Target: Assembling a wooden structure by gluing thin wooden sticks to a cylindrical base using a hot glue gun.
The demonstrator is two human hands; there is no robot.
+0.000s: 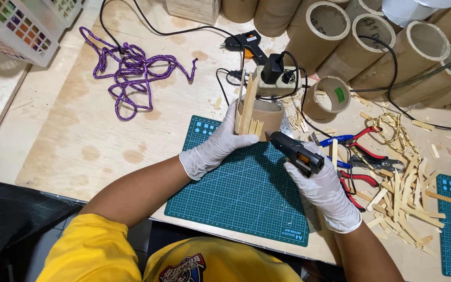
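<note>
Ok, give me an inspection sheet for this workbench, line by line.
Surface: plywood bench with a green cutting mat.
Job's things: cardboard tube clad with wooden sticks; black glue gun.
Clutter: loose sticks, pliers, purple rope, gold chain.
Hands: left hand holds the tube; right hand grips the glue gun.
Cables: black leads to a power strip.
Surroundings: stacked cardboard tubes, white basket.

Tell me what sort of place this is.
Probably a home craft workbench: a green cutting mat, a glue gun in the right hand, scattered wooden sticks and stacked cardboard tubes.
</note>
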